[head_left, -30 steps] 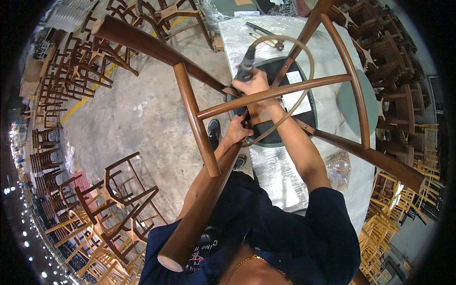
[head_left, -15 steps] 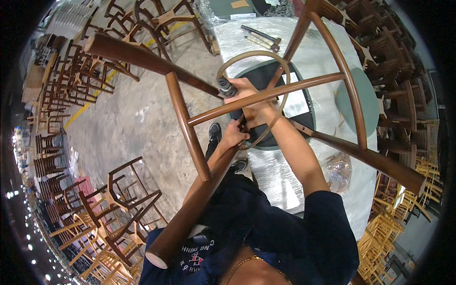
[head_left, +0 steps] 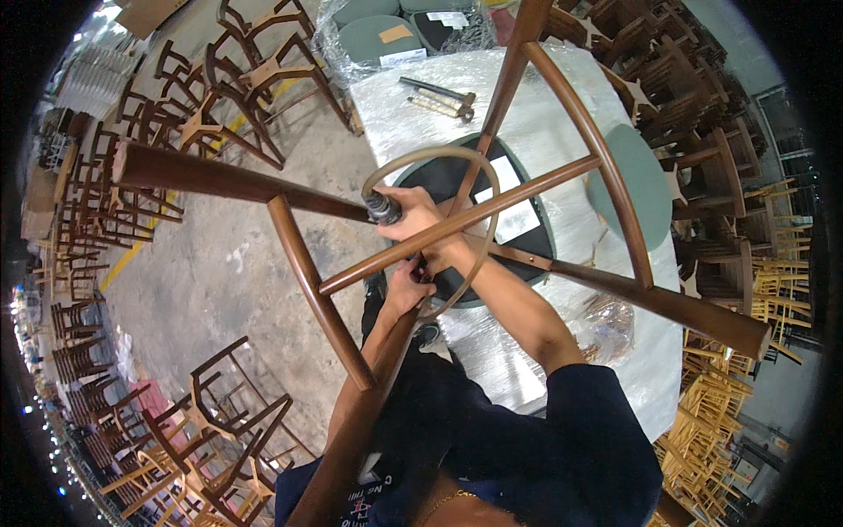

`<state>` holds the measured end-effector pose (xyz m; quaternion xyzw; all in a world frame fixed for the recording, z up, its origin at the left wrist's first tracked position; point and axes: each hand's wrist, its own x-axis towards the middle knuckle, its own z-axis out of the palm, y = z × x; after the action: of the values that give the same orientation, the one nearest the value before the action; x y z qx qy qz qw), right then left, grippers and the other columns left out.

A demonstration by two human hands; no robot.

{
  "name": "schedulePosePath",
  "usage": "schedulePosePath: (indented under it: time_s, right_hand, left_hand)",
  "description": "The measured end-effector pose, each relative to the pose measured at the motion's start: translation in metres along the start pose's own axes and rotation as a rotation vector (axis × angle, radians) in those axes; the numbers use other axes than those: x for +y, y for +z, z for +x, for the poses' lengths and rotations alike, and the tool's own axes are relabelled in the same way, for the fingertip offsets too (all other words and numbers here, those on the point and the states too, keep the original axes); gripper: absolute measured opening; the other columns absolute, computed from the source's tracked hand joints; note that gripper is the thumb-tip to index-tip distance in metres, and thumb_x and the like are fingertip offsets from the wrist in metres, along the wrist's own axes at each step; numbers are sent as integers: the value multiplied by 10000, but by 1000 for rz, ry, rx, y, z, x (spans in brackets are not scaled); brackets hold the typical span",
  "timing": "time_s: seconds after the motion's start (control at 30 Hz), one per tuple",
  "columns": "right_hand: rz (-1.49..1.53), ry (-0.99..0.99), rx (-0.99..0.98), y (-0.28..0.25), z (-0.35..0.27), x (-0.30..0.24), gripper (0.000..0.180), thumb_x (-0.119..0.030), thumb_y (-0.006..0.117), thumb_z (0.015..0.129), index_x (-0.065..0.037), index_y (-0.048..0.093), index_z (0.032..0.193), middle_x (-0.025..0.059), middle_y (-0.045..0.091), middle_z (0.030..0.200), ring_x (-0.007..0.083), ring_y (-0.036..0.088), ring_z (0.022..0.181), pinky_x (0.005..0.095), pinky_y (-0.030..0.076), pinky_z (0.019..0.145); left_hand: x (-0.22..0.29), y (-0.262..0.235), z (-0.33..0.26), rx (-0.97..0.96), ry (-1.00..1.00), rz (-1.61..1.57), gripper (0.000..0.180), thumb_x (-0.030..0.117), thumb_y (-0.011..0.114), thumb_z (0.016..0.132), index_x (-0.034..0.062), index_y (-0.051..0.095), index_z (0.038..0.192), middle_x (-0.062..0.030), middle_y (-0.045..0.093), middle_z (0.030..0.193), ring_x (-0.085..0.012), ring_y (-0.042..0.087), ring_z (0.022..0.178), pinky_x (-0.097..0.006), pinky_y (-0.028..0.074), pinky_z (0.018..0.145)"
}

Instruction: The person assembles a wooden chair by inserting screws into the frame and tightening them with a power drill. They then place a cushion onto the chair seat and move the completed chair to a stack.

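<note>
An upside-down dark brown wooden chair frame rests over a round seat pad, whose black underside and green rim show. My right hand is closed around a dark power driver, with a tan hose looping from it. Its tip is hidden under the hand and frame. Just nearer to me, my left hand has its fingers bent together at the frame's joint beside a leg. Whatever those fingers pinch is dark and too small to make out.
Plastic wrap covers the table, where several rod-like tools lie at the far side. A green seat pad sits at the right. Wrapped pads stand beyond. Chair frames crowd the floor on the left; stacked chairs line the right.
The chair, table and hands appear shifted left and slightly lower as the view moves. Both hands stay at the frame's joint, the right one still holding the driver.
</note>
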<state>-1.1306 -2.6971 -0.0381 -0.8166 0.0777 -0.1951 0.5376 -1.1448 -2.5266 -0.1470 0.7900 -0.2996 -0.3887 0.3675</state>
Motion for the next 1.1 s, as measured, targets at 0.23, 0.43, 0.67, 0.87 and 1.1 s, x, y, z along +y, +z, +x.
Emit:
schedulePosePath:
  time_s: [0.23,0.43,0.67,0.87,1.1]
  right_hand:
    - [418,169,222,-55,49,-16,520,17,835,778,-39,737,1285,31,789,1001,108,722,860,300,604,837]
    - [11,308,712,-144,69,44,482,1,825,777,5,735,1251,46,767,965,143,720,860,302,586,809]
    - [-229,407,698,-154,64,53,524,-112,851,754,-10,750,1258,62,776,960,166,734,873,324,578,856]
    - [-246,462,676,-152,63,54,542,-130,857,743,-14,752,1262,57,779,959,174,741,895,332,576,877]
    - [-210,380,524,-167,56,63,533,-97,848,771,-43,735,1290,55,773,992,171,732,916,341,578,890]
  left_hand:
    - [7,-9,-7,38,-14,-170,546,79,913,675,5,653,1149,-144,677,963,-250,665,779,-383,562,719]
    - [-7,-2,1,13,-23,-360,489,127,906,662,-3,687,1080,-83,649,854,-179,623,738,-347,522,676]
    - [-10,6,-2,124,14,-358,359,154,902,613,17,703,879,-55,617,799,-178,587,742,-342,503,697]
    - [-10,2,-1,113,48,-299,385,159,910,605,15,699,893,-65,625,823,-195,591,788,-346,509,735]
    - [-10,5,2,97,83,-331,392,153,900,615,7,670,898,-59,625,824,-182,575,749,-339,500,706]
